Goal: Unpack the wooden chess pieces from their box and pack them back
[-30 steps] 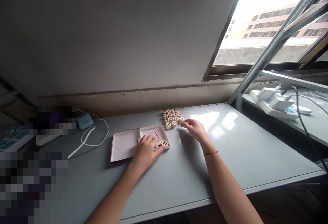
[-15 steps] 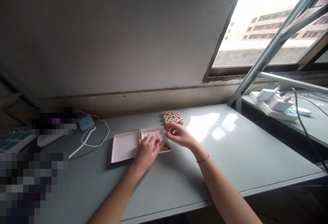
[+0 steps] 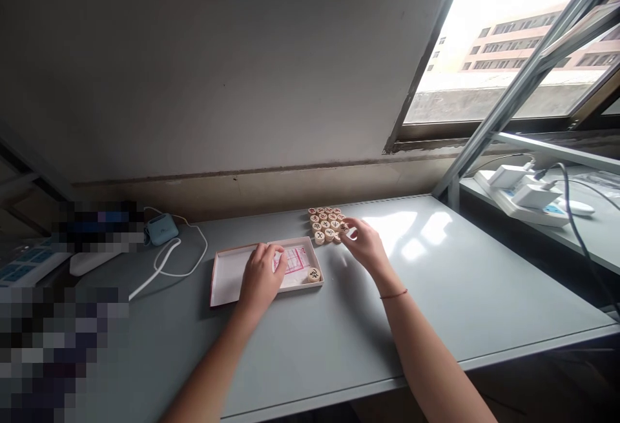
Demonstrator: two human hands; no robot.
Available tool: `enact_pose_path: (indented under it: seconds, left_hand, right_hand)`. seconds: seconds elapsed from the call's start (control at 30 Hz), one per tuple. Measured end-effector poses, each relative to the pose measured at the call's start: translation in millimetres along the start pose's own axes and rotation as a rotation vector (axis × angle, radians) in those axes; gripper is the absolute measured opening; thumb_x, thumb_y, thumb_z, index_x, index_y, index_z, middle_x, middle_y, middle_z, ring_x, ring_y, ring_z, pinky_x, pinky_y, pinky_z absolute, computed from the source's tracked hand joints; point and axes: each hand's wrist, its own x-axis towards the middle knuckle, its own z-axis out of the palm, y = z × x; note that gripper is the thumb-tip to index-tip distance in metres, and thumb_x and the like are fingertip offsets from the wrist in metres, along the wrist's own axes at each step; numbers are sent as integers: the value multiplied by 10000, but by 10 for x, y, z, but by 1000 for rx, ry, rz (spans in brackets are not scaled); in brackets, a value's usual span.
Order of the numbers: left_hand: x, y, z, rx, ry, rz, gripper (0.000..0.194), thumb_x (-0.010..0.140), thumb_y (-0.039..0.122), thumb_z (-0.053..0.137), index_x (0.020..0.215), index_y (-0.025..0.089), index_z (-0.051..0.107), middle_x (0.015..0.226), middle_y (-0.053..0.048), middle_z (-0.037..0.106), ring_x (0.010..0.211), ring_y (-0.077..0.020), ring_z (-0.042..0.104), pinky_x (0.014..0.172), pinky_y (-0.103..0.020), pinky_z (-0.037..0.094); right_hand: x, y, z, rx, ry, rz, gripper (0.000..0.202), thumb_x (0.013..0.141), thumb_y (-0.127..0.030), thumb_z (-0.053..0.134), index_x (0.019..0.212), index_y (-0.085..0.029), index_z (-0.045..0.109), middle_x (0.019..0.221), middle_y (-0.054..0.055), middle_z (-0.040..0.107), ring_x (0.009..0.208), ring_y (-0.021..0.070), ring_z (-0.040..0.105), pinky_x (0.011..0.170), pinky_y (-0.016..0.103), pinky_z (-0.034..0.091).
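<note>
Several round wooden chess pieces [image 3: 325, 218] stand in close rows near the back of the desk. My right hand [image 3: 364, 242] is at their right front corner, its fingertips pinching one piece [image 3: 343, 227]. An open shallow box [image 3: 303, 286] lies nearer to me; a clear bag with a pink printed sheet [image 3: 295, 259] and one large piece [image 3: 314, 274] are inside. My left hand [image 3: 264, 271] is over the middle of the box, where its two halves meet, with fingers bent and apart and nothing visible in them.
A grey desk [image 3: 300, 352] carries everything. At the left are a blue device [image 3: 162, 229] and a white cable [image 3: 167, 258]. White chargers [image 3: 533, 194] sit on a power strip at the right, behind a metal frame [image 3: 513, 81].
My right hand has moved right, from the box to the rows, and more pieces now show at the front. My left hand has shifted left, uncovering the printed sheet.
</note>
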Motion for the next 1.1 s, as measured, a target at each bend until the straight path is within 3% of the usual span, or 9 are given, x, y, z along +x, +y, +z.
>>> enact_pose_path:
  seconds: [0.1, 0.23, 0.47, 0.6, 0.7, 0.77, 0.9, 1.1]
  left_hand:
    - [17, -60, -58, 224, -86, -98, 202, 883, 268, 459, 989, 227, 625, 925, -63, 567, 846, -220, 613, 760, -324, 481]
    - [25, -110, -85, 292, -193, -198, 253, 903, 295, 414, 1058, 243, 608, 946, -65, 579, 780, -216, 632, 681, -301, 466]
    - [25, -174, -33, 266, -282, -168, 247, 877, 168, 378, 966, 237, 598, 851, -46, 686, 777, -228, 645, 624, -273, 407]
    - [31, -191, -15, 269, -266, -158, 240, 870, 147, 385, 924, 225, 605, 804, -42, 676, 751, -221, 631, 632, -275, 411]
    - [21, -137, 4, 337, -126, -89, 217, 873, 180, 437, 943, 211, 640, 888, -80, 653, 832, -239, 607, 707, -308, 440]
    - [-6, -50, 40, 359, -64, 14, 215, 891, 234, 464, 954, 209, 668, 933, -96, 643, 884, -249, 586, 756, -334, 443]
    - [-107, 179, 175, 301, -157, 203, 249, 921, 363, 482, 1020, 240, 675, 967, -71, 662, 950, -249, 574, 778, -346, 428]
    - [-186, 332, 274, 229, -242, 231, 181, 913, 301, 495, 869, 206, 643, 918, -78, 670, 934, -263, 582, 803, -381, 406]
  right_hand:
    - [14, 142, 11, -92, -46, 63, 193, 741, -293, 574, 916, -218, 612, 918, 41, 671, 695, 170, 573, 641, 290, 431]
    - [-6, 157, 68, -188, -102, 45, 92, 757, -275, 550, 818, -221, 593, 884, 29, 657, 709, 166, 564, 611, 259, 383]
    - [3, 141, 108, -254, -155, 97, 149, 766, -230, 530, 905, -243, 582, 836, 16, 650, 689, 158, 547, 581, 237, 358]
    - [2, 128, 95, -261, -141, 88, 161, 767, -245, 529, 919, -239, 582, 848, 27, 634, 688, 162, 539, 582, 241, 363]
    - [-20, 26, 75, -208, -73, 32, 190, 788, -294, 519, 950, -229, 594, 866, 44, 617, 674, 161, 535, 599, 256, 384]
    - [-56, -95, 82, -74, -149, -19, 196, 827, -332, 490, 953, -230, 602, 803, 28, 621, 627, 146, 522, 593, 254, 394]
    - [-165, -322, 186, 117, -461, -112, 230, 876, -359, 459, 906, -215, 635, 684, -1, 626, 561, 122, 500, 546, 232, 372]
    - [-239, -356, 336, 58, -497, -154, 197, 851, -237, 475, 763, -187, 644, 634, 1, 614, 544, 110, 477, 512, 221, 331]
